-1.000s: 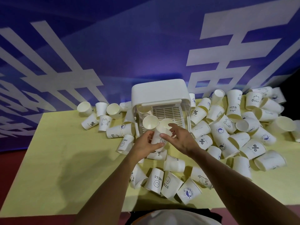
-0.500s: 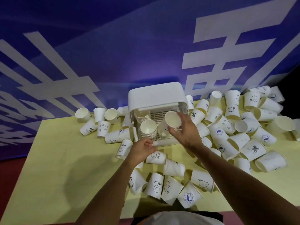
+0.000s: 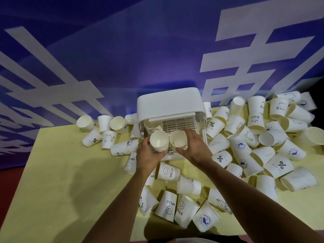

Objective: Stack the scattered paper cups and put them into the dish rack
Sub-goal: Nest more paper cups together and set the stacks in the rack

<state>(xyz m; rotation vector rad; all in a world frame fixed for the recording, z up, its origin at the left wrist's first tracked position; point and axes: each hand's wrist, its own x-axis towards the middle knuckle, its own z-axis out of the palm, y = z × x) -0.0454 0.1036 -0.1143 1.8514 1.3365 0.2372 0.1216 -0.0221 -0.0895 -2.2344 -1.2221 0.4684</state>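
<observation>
Inside the rack, curled fingers seemingly clasp cups.

A white plastic lidded dish rack sits on the pale yellow table; in its open front stand two stacks of white paper cups, mouths up — the left hand grips the left stack, the right hand curls round the right stack; loose printed paper cups lie scattered around.

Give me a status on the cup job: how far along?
Early. Done: short stacks stand in the dish rack, among them the left stack and the right stack. In hand: the left hand grips the left stack, the right hand holds the right stack. Left: dozens of loose cups lie scattered on the table.
</observation>
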